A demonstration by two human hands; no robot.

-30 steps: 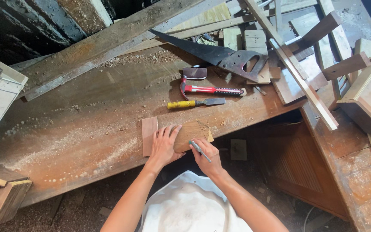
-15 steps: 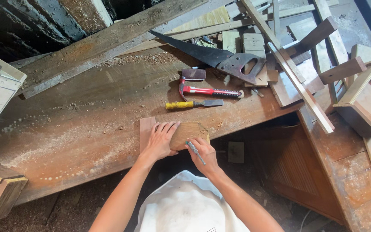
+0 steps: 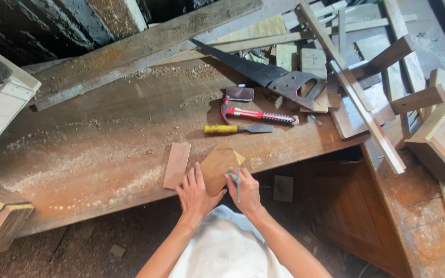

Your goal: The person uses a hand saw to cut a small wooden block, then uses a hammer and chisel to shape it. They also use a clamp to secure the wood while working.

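Left hand (image 3: 195, 191) lies flat, fingers spread, pressing the near-left edge of a small shaped wood piece (image 3: 219, 163) at the table's (image 3: 104, 134) near edge. Right hand (image 3: 245, 189) sits at the piece's 4 o'clock, fingers closed around a thin grey tool (image 3: 237, 181), probably a pencil or marking knife; too small to tell. A flat rectangular wood strip (image 3: 176, 165) lies just beside the piece at 9 o'clock. At 12 o'clock: yellow-handled chisel (image 3: 237, 128), then a red-handled claw hammer (image 3: 257, 114). A hand saw (image 3: 266, 74) lies at 1 o'clock, well apart. Sawdust covers the table's left side.
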